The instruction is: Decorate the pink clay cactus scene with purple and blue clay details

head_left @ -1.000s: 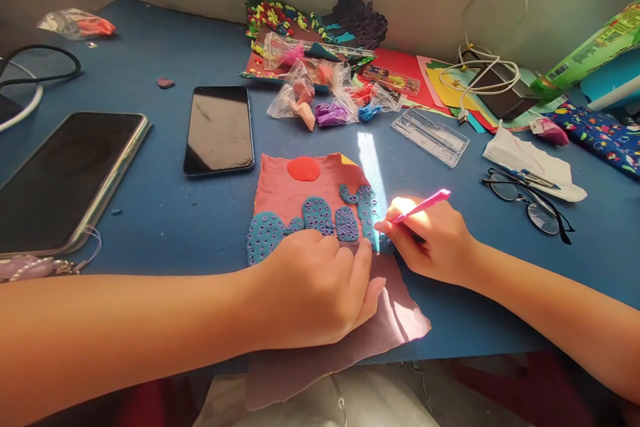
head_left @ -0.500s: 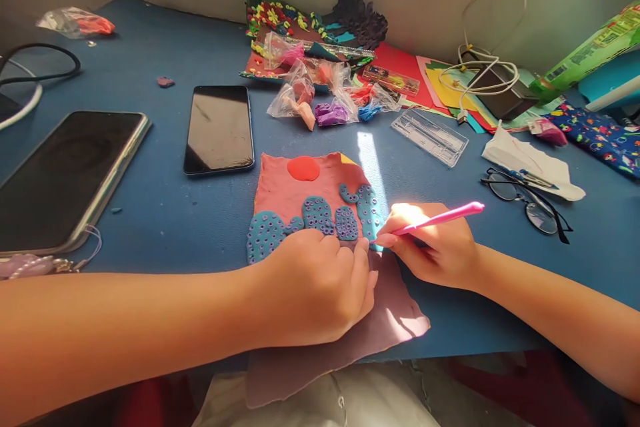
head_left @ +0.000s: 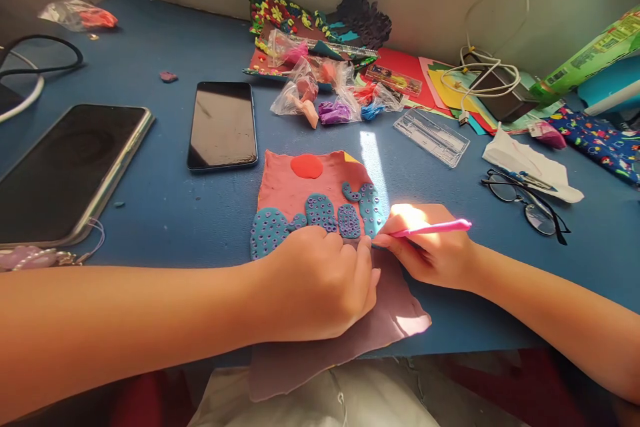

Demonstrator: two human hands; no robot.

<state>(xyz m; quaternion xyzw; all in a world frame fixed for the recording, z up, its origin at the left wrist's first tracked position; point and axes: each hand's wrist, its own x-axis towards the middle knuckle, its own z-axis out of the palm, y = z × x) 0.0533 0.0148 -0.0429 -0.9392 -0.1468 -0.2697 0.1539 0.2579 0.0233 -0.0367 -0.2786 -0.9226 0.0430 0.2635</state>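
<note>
A clay picture (head_left: pixel 280 181) lies on the table, with a pink upper part, a red disc (head_left: pixel 307 166) and a mauve lower part that hangs past the table edge. Blue clay shapes (head_left: pixel 320 212) dotted with small purple rings cross its middle. My left hand (head_left: pixel 320 283) rests on the picture, fingers curled, index fingertip by the foot of the right-hand blue shape; what its fingers hold, if anything, is hidden. In my right hand (head_left: pixel 425 243) is a pink clay modelling tool (head_left: pixel 443 227), pinched like a pen, its tip low on that shape beside my left fingertip.
Two phones, a larger one (head_left: pixel 75 173) and a smaller one (head_left: pixel 223 125), lie to the left. Bagged clay (head_left: pixel 335 112) sits behind the picture, near a clear plastic case (head_left: pixel 431 137). Eyeglasses (head_left: pixel 530 203) and a white cable (head_left: pixel 487 70) are on the right.
The pink tool has tilted lower, its back end dropping toward my right hand. My left hand stays in about the same place on the picture. The whole view has shifted slightly.
</note>
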